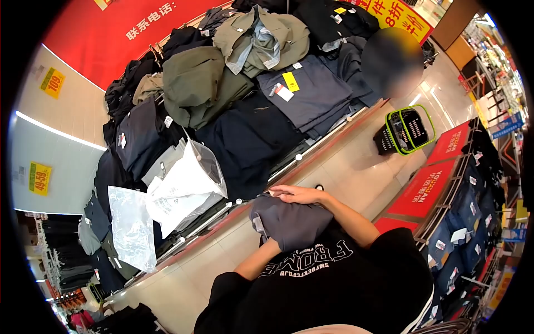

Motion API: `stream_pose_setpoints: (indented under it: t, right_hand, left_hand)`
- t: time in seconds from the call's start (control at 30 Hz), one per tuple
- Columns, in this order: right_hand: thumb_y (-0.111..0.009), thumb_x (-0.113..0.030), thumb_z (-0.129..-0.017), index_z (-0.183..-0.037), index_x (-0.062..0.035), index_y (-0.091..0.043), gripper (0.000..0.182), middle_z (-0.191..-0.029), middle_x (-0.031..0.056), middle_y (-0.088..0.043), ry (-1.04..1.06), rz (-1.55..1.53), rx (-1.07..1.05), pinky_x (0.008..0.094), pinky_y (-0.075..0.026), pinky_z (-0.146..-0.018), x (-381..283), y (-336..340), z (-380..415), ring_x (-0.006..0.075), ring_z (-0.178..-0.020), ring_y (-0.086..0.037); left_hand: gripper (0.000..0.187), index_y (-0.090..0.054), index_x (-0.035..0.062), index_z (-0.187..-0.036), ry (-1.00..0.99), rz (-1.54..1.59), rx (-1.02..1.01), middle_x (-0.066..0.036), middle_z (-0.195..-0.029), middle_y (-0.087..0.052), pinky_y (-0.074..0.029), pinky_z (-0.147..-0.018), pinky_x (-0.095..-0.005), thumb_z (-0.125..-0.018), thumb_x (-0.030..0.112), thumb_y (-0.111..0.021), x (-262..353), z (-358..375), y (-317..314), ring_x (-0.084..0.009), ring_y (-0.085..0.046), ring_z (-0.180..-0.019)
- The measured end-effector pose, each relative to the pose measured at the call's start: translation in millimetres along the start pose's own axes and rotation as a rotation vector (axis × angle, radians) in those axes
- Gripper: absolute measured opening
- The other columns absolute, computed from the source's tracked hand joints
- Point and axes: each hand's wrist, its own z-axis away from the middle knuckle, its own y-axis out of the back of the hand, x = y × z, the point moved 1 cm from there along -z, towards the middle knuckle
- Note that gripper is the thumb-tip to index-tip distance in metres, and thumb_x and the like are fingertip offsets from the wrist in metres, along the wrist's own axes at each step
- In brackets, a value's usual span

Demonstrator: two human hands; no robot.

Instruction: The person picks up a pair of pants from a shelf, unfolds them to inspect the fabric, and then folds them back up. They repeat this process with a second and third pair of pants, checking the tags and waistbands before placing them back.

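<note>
A folded dark grey garment (295, 222), which looks like trousers, is held in front of my chest. My right hand (299, 194) lies along its upper edge, fingers close together and gripping the cloth. From the lower left my left forearm (258, 259) reaches under the garment, and the fabric hides that hand and its fingers. Just beyond, on the display table, lie a white packet in a clear plastic bag (186, 178) and an opened clear plastic sleeve (132, 225). Dark navy folded trousers (250, 142) are spread behind them.
Piled clothes cover the display, including an olive garment (192, 83), a khaki jacket (261, 39) and grey tagged trousers (306, 92). A black basket with a green rim (409, 131) stands on the aisle floor near another person (392, 61). Racked jeans (459, 250) line the right.
</note>
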Motion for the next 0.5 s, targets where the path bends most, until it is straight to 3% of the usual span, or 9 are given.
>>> stream_pose_setpoints:
  t: [0.13,0.3,0.5]
  right_hand:
    - [-0.054,-0.05,-0.094,-0.145,0.0015,-0.032,0.075,-0.144,0.0148,-0.041,-0.155,-0.137,-0.028,0.0334,-0.032,-0.108,14.5,8.0,17.9,0.0229,-0.132,-0.04]
    - [-0.056,-0.051,-0.093,-0.144,0.0011,-0.034,0.076,-0.144,0.0143,-0.041,-0.028,-0.318,-0.258,0.0329,-0.032,-0.108,10.7,19.6,41.4,0.0221,-0.131,-0.04]
    - [-0.058,-0.052,-0.091,-0.143,0.0006,-0.035,0.077,-0.143,0.0138,-0.042,0.062,-0.374,-0.361,0.0323,-0.032,-0.108,10.5,39.5,62.3,0.0212,-0.13,-0.04]
  left_hand:
    - [0.065,-0.033,0.0031,-0.144,-0.066,-0.063,-0.006,-0.014,-0.146,-0.038,-0.032,-0.111,-0.0432,-0.096,0.046,-0.04,0.9,-19.4,-26.1,-0.0306,-0.039,-0.133]
    - [0.065,-0.032,0.0034,-0.145,-0.225,-0.147,0.124,-0.014,-0.147,-0.038,-0.031,-0.111,-0.0432,-0.096,0.046,-0.039,5.6,-40.2,-54.8,-0.0306,-0.039,-0.133]
    - [0.065,-0.032,0.0037,-0.145,-0.286,-0.193,0.229,-0.013,-0.147,-0.037,-0.031,-0.112,-0.0432,-0.096,0.046,-0.039,6.4,-45.4,-72.2,-0.0305,-0.038,-0.134]
